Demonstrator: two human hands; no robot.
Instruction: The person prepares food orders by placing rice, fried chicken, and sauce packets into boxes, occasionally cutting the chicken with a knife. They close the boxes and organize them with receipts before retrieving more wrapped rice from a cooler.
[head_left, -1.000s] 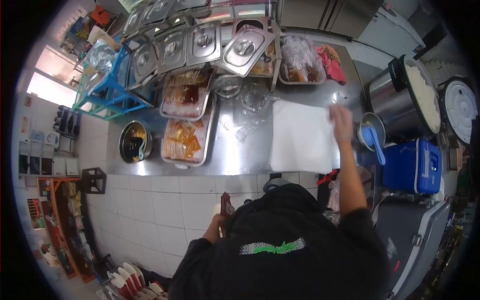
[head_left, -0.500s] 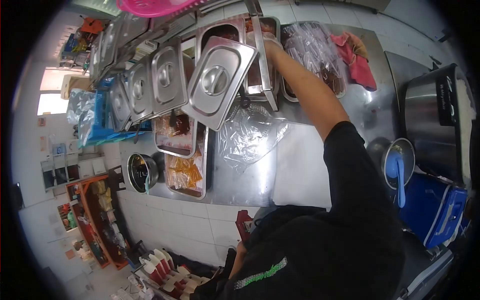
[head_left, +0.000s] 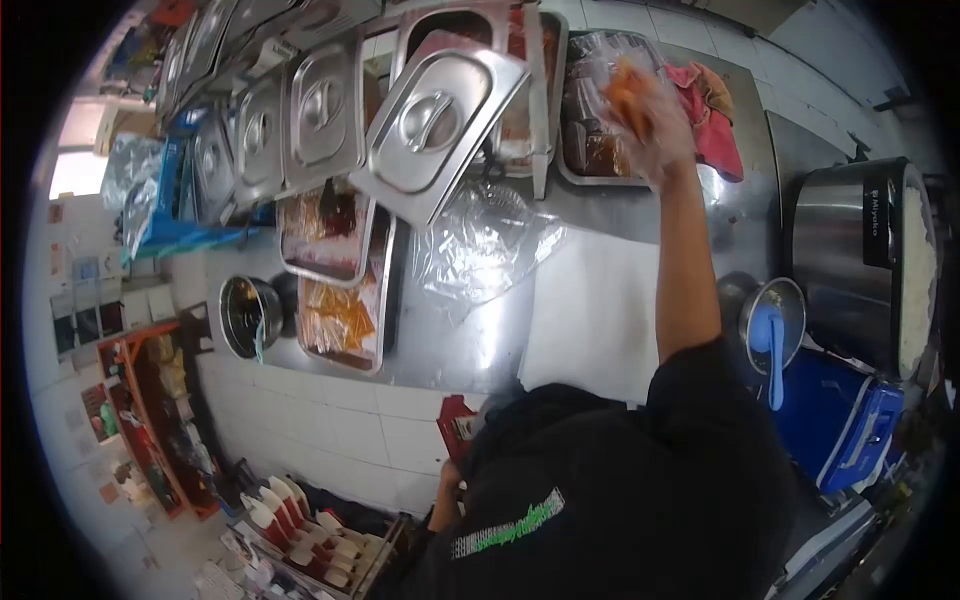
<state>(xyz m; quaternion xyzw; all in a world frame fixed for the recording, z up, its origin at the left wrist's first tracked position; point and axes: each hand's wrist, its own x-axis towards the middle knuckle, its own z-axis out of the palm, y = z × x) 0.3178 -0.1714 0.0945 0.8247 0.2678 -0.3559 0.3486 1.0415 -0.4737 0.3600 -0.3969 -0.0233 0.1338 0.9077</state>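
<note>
Low by the body, the left hand (head_left: 441, 492) sits near a red packet (head_left: 455, 425); its grip cannot be told. Past the white sheet (head_left: 590, 320), the blurred right hand (head_left: 655, 125) seems curled around an orange piece (head_left: 628, 90) above the far tray (head_left: 585, 160). Best to carry it level, clear of the propped lid (head_left: 430, 125); the sheet offers open room.

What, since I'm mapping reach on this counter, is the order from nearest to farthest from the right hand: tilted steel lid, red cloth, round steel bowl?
From the right hand, head view:
1. red cloth, just to its right.
2. tilted steel lid, to its left, over the pans.
3. round steel bowl, far left, near the counter's front edge.
</note>
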